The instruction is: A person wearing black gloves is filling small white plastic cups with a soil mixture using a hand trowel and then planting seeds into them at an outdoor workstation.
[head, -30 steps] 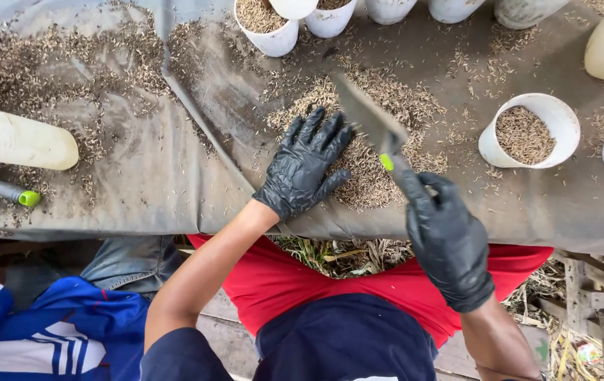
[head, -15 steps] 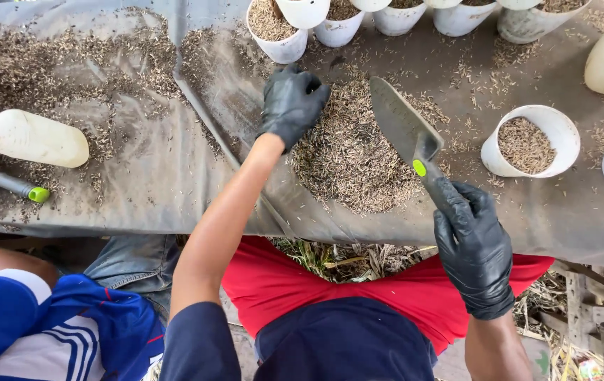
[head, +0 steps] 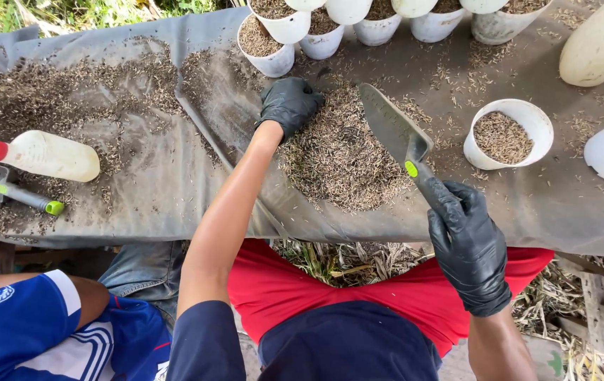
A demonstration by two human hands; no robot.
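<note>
Left hand (head: pixel 289 104) rests curled on the husk pile (head: pixel 341 159); right hand (head: pixel 468 243) grips the trowel (head: pixel 395 130), its blade above the pile's right edge.

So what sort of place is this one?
Probably an outdoor potting bench at a plant nursery: white pots filled with husky growing mix on a grey sheet, a trowel, grass behind.

Bright, even daylight; sharp focus
</note>
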